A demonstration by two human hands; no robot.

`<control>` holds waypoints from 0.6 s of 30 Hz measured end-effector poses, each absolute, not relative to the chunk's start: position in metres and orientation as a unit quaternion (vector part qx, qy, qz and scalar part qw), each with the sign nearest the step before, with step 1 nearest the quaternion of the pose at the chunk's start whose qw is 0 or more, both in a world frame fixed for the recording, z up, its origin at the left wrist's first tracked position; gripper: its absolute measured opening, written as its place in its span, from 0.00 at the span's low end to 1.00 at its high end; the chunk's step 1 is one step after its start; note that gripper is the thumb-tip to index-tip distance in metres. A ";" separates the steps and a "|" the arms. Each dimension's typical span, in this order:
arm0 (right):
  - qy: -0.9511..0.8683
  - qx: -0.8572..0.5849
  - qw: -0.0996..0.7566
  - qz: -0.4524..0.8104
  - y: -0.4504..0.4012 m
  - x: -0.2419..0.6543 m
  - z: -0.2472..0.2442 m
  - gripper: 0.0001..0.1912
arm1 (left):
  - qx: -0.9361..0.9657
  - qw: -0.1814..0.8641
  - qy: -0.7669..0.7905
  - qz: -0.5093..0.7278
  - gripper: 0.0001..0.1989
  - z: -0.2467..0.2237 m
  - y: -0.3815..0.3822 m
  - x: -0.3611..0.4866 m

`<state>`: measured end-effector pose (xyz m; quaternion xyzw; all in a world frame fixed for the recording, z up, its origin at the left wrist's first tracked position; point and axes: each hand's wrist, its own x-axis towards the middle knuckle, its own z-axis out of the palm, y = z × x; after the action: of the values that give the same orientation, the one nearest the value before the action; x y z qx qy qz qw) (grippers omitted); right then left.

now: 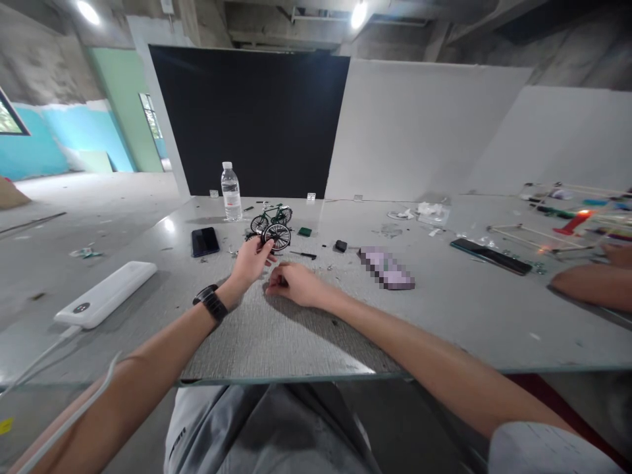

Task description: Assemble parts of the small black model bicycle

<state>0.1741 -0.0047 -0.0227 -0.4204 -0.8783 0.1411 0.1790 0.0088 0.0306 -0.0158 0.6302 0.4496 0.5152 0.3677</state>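
Observation:
My left hand [253, 259], with a black band at the wrist, pinches a small spoked model wheel [276, 237] with a black rim between thumb and fingers. Just behind it stands a green model bicycle [269, 216], partly covered by the wheel. My right hand [295, 283] rests on the table close to the left one, its fingers curled in. Whatever those fingers hold, if anything, is hidden. A thin black screwdriver-like piece [303, 255] and a small green block [305, 232] lie beyond my hands.
A water bottle [230, 192] and dark phone [205, 241] stand left; a white power bank [106, 294] trails a cable over my left arm. Rightward lie a black piece [340, 245], a blurred-out purple item [386, 268], another phone [490, 256] and another person's arm [592, 286].

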 end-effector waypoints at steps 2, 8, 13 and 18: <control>-0.876 -0.425 0.172 0.147 -0.005 0.174 -0.024 0.06 | 0.635 0.366 0.449 0.511 0.12 -0.016 0.030 0.009; -0.909 -0.385 0.160 -0.007 -0.012 0.180 -0.020 0.10 | 0.642 0.357 0.448 0.509 0.11 -0.017 0.030 0.008; -0.904 -0.407 0.128 -0.039 -0.015 0.182 -0.018 0.13 | 0.641 0.359 0.445 0.511 0.12 -0.022 0.036 0.008; -0.898 -0.421 0.109 -0.066 -0.016 0.178 -0.027 0.13 | 0.640 0.356 0.446 0.514 0.12 -0.025 0.038 0.008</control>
<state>0.1785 -0.0161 -0.0269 -0.4210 -0.8981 -0.0656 0.1089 0.0084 0.0382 -0.0252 0.6403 0.4464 0.5137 0.3562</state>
